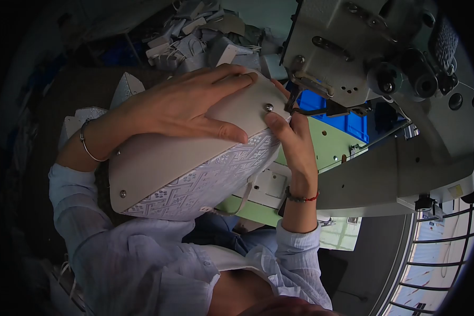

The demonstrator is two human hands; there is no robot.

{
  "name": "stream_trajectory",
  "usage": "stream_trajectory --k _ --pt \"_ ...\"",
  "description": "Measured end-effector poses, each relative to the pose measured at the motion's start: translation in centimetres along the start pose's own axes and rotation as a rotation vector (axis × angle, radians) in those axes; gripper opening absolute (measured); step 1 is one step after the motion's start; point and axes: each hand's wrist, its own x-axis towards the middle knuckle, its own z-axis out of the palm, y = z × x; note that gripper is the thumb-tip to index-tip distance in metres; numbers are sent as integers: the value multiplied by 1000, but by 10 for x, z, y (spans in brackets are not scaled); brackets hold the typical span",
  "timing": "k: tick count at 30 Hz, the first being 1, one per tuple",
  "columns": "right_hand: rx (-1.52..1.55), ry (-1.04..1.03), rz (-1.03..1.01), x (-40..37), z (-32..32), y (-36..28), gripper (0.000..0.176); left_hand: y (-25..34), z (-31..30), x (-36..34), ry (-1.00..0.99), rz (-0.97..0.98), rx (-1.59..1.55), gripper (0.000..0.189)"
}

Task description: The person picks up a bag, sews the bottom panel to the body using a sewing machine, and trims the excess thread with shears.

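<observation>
Bag [166, 168] just beside sewing machine [342, 47]; your left hand [179, 108] spreads its fingers over it, right hand [296, 145] clamps its end; probably light, semi-stiff, slick, best gripped by edges

We wear a thin, creased, pale blue shirt [137, 258], its sleeves [73, 192] bunched on the forearms. Past the left hand [181, 111] circles a slim silvery bangle [83, 138]; past the right hand [296, 143], a bracelet [302, 199] — dark beads and red cord. Our trousers [211, 231] are blue — the neckline open.
</observation>
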Motion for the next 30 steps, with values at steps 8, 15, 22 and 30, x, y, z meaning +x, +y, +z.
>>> stream_trajectory --k 8,15,22,30 --pt "2 137 -58 -23 26 6 63 31 -2 -18 43 -160 -74 89" --pt "-121 218 -274 -41 51 6 68 24 12 -33 183 -103 -146 90" --pt "-43 302 -283 -39 48 3 70 69 70 -108 566 155 -1219 105" --pt "-20 330 -249 -47 54 5 71 122 153 -143 933 67 -2693 58"
